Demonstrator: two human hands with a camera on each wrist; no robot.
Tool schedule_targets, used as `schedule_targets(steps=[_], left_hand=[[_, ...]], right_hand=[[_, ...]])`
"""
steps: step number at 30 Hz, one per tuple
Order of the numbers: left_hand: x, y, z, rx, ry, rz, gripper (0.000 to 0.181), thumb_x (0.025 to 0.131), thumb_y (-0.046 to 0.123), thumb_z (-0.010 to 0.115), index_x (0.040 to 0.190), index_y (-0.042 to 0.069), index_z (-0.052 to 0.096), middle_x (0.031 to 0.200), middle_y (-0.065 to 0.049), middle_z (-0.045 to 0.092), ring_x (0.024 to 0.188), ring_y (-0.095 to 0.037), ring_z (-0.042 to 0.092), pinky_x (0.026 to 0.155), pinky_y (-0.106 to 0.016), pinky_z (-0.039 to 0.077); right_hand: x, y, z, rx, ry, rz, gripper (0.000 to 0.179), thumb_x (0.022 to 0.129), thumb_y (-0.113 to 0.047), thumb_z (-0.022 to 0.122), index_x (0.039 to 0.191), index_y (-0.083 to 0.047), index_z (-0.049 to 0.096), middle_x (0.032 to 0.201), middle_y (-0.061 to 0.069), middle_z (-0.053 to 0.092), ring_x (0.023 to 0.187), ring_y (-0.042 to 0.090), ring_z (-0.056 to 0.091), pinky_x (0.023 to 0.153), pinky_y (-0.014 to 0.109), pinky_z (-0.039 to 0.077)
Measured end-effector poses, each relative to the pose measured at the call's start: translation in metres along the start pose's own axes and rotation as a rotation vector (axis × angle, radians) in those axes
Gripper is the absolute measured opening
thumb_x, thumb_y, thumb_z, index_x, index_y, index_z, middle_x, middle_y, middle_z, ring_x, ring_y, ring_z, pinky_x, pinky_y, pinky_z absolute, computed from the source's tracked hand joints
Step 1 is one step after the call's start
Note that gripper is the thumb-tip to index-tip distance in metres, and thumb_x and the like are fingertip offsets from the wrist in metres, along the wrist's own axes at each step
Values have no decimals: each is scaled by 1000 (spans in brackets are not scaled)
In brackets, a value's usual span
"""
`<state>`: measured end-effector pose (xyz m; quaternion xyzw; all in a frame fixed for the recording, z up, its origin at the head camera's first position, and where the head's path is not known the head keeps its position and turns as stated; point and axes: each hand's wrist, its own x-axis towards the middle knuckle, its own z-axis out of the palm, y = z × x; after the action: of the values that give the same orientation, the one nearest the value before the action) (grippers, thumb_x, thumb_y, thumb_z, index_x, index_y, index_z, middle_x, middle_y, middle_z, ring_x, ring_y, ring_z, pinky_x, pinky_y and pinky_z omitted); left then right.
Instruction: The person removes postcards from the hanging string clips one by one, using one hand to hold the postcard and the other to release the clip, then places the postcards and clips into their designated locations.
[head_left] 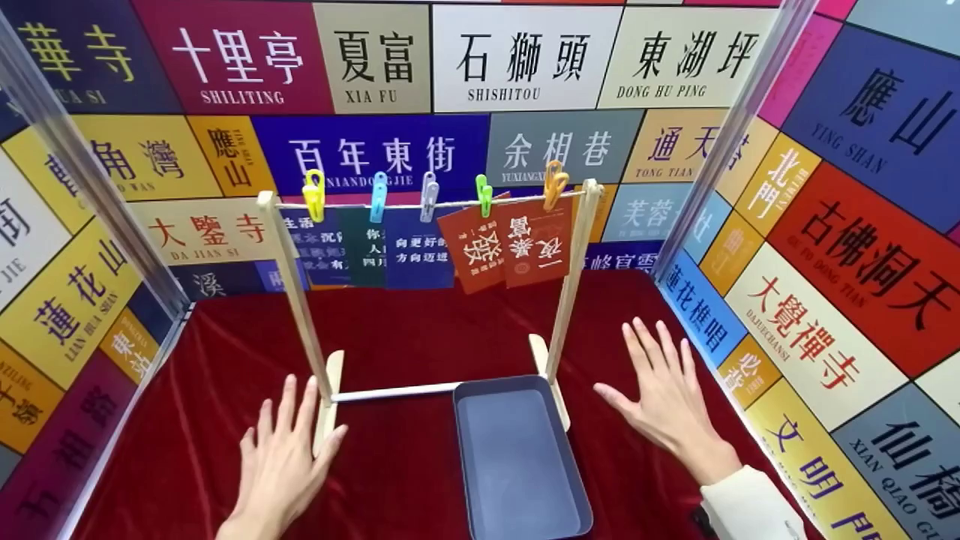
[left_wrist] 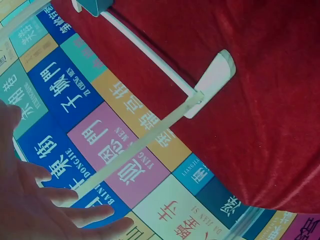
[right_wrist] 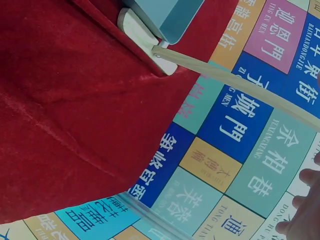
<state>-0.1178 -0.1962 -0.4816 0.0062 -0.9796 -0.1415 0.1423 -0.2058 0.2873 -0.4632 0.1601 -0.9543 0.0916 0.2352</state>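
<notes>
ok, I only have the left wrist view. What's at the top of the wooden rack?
Observer: In the head view, five clips sit along the string, with cards hanging below.
Operator: Colours at the right end?
Observer: The two rightmost cards are red.
Operator: Anything past that end?
Observer: The right hand, to the right of the rack, fingers straight, holding nothing.

On my head feed, I see dark red cloth (head_left: 397, 465) across the lower middle. A wooden rack (head_left: 301, 315) stands on it mid-frame, a blue-grey tray (head_left: 517, 457) at lower centre.
</notes>
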Motion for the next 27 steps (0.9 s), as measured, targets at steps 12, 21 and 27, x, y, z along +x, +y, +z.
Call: schedule_targets(steps=[12,21,27], left_hand=[[6,21,3,-47,43,27,73,95,47,62,154,12,37,157,-20,39,135,-50,43,96,-70,45],[9,34,3,-96,87,36,73,93,46,66,152,9,41,151,-20,45,132,-47,47,93,-67,48],[13,45,3,-108,114,51,71,93,45,66,149,8,43,146,-20,50,127,-43,50,90,-63,49]], right_hand=[[8,-4,-6,7,105,-89,94,83,-57,70,153,-3,38,156,18,43,146,40,33,127,58,17],[12,-6,-11,17,135,-126,94,84,-59,69,151,-1,39,153,21,46,145,40,36,126,59,20],[16,-7,-14,24,163,-164,94,82,-54,73,151,0,39,152,20,47,144,40,37,127,56,20]])
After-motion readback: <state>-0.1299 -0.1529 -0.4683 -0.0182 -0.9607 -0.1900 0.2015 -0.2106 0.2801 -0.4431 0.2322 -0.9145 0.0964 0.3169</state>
